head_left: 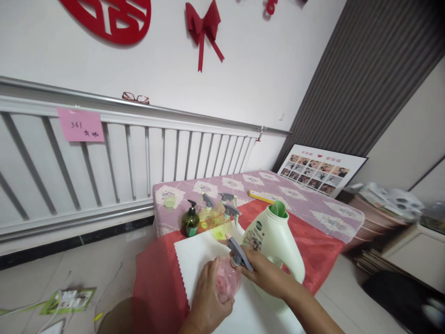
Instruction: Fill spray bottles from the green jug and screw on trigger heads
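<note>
My left hand (207,299) is wrapped round the clear pink body of a spray bottle (228,280), which I hold tilted over a white sheet. At its neck, my right hand (259,269) grips the grey trigger spray head (239,254). The head sits at the bottle's mouth; whether it is screwed tight I cannot tell. Just behind my right hand stands a large pale green jug (278,232) with a green funnel-like piece (278,208) in its opening. Beyond the pink bottle are a dark green pump bottle (191,221) and several yellowish spray bottles (222,227) with grey heads.
The white sheet (194,253) lies on a red cloth (156,264) over a purple patterned tablecloth (271,181). A yellow box (261,196) and a small greenish cup (170,201) lie farther back. A white radiator (174,153) lines the wall; a photo board (318,169) leans at right.
</note>
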The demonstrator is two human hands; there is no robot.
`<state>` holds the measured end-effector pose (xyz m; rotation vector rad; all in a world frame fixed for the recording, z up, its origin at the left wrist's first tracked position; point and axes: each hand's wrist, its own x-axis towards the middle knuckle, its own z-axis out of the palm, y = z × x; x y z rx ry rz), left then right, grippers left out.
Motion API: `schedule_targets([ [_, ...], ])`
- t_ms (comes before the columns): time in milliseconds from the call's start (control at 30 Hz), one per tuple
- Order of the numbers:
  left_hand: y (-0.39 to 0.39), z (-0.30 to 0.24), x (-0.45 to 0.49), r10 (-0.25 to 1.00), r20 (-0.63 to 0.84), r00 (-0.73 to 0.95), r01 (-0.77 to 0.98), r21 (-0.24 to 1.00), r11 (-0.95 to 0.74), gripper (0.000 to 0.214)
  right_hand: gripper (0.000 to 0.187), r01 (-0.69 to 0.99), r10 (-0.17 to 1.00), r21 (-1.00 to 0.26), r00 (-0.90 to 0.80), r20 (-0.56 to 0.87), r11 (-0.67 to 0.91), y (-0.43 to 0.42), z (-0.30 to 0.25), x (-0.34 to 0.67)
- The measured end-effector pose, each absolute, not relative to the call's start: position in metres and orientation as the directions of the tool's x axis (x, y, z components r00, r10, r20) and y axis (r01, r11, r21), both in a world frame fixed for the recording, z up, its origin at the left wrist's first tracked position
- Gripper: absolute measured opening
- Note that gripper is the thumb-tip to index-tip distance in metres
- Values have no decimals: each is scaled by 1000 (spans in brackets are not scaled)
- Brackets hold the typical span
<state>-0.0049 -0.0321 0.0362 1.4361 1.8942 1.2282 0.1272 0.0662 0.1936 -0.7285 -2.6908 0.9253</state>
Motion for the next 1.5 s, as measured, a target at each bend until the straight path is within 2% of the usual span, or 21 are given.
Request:
schedule_targets([
  [233, -33, 37, -4, 930, 145, -337, 504, 862, 48, 96, 33, 401, 534, -655, -845, 6, 641, 68, 184, 125],
  [467, -33, 34, -3, 926, 147, -348, 491, 870, 47, 94, 25, 386, 579, -659, -810, 94, 646, 60, 173, 124],
  [667, -28, 28, 0, 894, 198, -403, 517, 855, 44, 94, 14, 400, 756, -749, -623, 201, 528, 45, 146, 113],
  [833, -24, 20, 4, 844, 309, -439, 553, 833, -18, 82, 21, 399, 844, -798, -480, 238, 452, 31, 128, 100],
  [933, -20, 11, 5, 820, 335, -464, 503, 861, -67, 86, 25, 387, 876, -823, -415, 247, 416, 27, 121, 96],
  [1033, -18, 10, 0, 861, 257, -438, 350, 931, -100, 93, 25, 367, 888, -840, -383, 255, 400, 28, 117, 95],
  [1167, -18, 31, -20, 980, 33, -198, 17, 999, -30, 93, 25, 327, 879, -853, -393, 270, 408, 32, 114, 98],
  [1200, -18, 39, -26, 989, 2, -150, -11, 1000, -4, 95, 24, 316, 875, -855, -400, 273, 411, 33, 113, 98],
  [1300, -17, 64, -40, 998, -35, -44, 6, 999, 35, 101, 19, 288, 864, -861, -417, 282, 420, 35, 111, 100],
  [1367, -17, 76, -43, 999, -47, 8, 51, 998, 46, 93, 17, 276, 862, -863, -417, 289, 423, 36, 110, 101],
  [1433, -18, 83, -39, 998, -54, -8, 117, 992, 55, 83, 17, 268, 861, -865, -415, 293, 423, 36, 110, 102],
  [1500, -21, 82, -29, 994, -51, -99, 204, 976, 70, 76, 17, 264, 863, -869, -414, 289, 418, 34, 112, 103],
])
